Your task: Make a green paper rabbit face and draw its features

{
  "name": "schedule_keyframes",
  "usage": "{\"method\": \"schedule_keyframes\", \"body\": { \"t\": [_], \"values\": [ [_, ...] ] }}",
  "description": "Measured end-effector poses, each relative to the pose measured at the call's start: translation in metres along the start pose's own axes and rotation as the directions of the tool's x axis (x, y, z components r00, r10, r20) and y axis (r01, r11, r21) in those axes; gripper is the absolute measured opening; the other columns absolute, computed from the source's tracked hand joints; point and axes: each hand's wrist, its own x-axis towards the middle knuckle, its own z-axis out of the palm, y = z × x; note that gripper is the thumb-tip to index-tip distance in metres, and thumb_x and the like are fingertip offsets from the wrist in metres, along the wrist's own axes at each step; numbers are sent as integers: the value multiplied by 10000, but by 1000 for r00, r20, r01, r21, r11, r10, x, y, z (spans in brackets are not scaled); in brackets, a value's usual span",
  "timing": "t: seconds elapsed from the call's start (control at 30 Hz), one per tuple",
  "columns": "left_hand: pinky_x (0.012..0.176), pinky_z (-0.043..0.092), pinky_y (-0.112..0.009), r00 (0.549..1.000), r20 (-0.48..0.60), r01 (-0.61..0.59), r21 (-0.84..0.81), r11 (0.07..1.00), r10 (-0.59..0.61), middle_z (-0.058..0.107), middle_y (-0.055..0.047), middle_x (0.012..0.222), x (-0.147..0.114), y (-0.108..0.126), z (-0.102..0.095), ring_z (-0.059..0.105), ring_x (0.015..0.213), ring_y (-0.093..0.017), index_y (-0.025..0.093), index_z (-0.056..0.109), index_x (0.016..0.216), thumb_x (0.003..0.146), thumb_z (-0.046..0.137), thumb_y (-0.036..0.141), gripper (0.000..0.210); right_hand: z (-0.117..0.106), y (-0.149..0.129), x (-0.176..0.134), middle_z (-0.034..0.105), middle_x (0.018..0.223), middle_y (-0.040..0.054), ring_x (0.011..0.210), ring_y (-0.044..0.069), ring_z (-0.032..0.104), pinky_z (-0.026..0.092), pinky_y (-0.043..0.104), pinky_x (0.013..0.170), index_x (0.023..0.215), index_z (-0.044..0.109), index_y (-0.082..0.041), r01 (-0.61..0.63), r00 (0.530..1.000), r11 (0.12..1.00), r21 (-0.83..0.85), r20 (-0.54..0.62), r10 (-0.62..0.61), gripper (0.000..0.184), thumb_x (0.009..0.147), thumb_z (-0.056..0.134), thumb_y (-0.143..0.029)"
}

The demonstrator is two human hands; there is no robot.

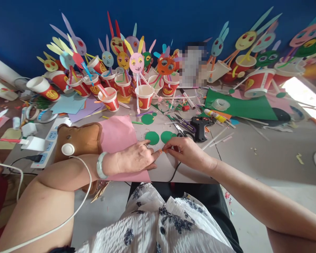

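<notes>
My left hand (138, 155), with a pale bangle (102, 165) on its wrist, lies palm down with fingers stretched to the right, partly over pink paper (118, 131). My right hand (188, 151) comes from the right, thumb and fingers pinched together close to the left fingertips. Small orange specks show where the fingertips meet; what the pinch holds is too small to tell. Just beyond the hands lie two green paper circles (152, 138) on the table, the right one (168, 136) partly covered by my right hand. Another green circle (147, 119) lies farther back.
Scissors (184, 123) and a black glue gun (199, 128) lie beyond my right hand. A brown cushion-like warmer (79, 140) and a power strip (48, 144) are at left; a white cable (88, 186) crosses my left arm. Paper cups (144, 96) with paper-faced figures line the back.
</notes>
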Motion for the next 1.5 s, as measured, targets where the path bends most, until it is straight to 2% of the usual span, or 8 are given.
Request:
{"method": "schedule_keyframes", "body": {
  "t": [0.23,0.47,0.63,1.03,1.2,1.27,1.37,1.5],
  "values": [
    [1011,535,-404,1000,27,4,-26,1000,-3,730,-83,893,0,1,0,687,850,-216,79,535,1452,1068,484,430,522,5,7,3,782,796,-4,573,127,605,443,267,613,1018,709,-221,-52,998,998,-46,-26,51,193,845,633,-181],
    [1029,525,-412,999,51,-2,-40,999,4,739,-88,954,1,0,-1,700,892,-222,75,500,1487,1078,462,394,521,0,7,8,762,770,-27,570,124,594,430,270,636,906,700,-241,-105,993,992,-74,48,109,92,835,671,-190],
    [1053,519,-429,999,36,-15,-37,999,16,746,-95,969,1,0,0,695,878,-220,85,508,1480,1078,455,387,505,0,8,10,762,767,-32,575,123,589,427,264,629,961,688,-240,-106,993,993,-51,50,109,173,799,692,-179],
    [1052,512,-430,999,50,-18,-52,999,21,749,-72,955,0,-1,2,669,836,-200,120,473,1508,1076,460,373,500,-4,10,16,755,761,-38,594,127,600,417,257,605,961,682,-244,-117,990,993,-19,82,118,204,764,712,-198],
    [1032,518,-444,999,22,-22,-41,999,23,750,-83,952,-1,-1,4,678,866,-222,96,474,1497,1076,463,380,508,-3,17,11,741,818,1,657,132,620,427,250,616,857,706,-227,27,997,994,-108,69,-20,22,835,709,-226],
    [1026,521,-455,1000,12,-26,-55,998,26,747,-84,938,-1,-1,6,677,868,-229,86,490,1477,1069,485,386,506,-1,21,5,736,875,41,721,150,651,456,268,657,869,736,-217,149,987,976,-161,77,-138,127,939,640,-260],
    [1026,522,-457,1000,-1,-18,-75,997,17,740,-83,920,-1,-1,9,662,865,-227,84,509,1455,1062,504,379,491,2,26,-9,728,930,81,796,177,668,484,304,727,958,766,-206,338,940,898,-283,55,-337,256,1035,526,-252],
    [1005,528,-457,999,-32,-26,-79,996,23,732,-75,908,-1,-1,12,655,860,-227,79,491,1474,1060,517,370,506,5,25,-26,723,999,103,837,195,651,475,338,760,1072,747,-177,448,870,766,-461,29,-492,211,1039,556,-262]
  ]
}}
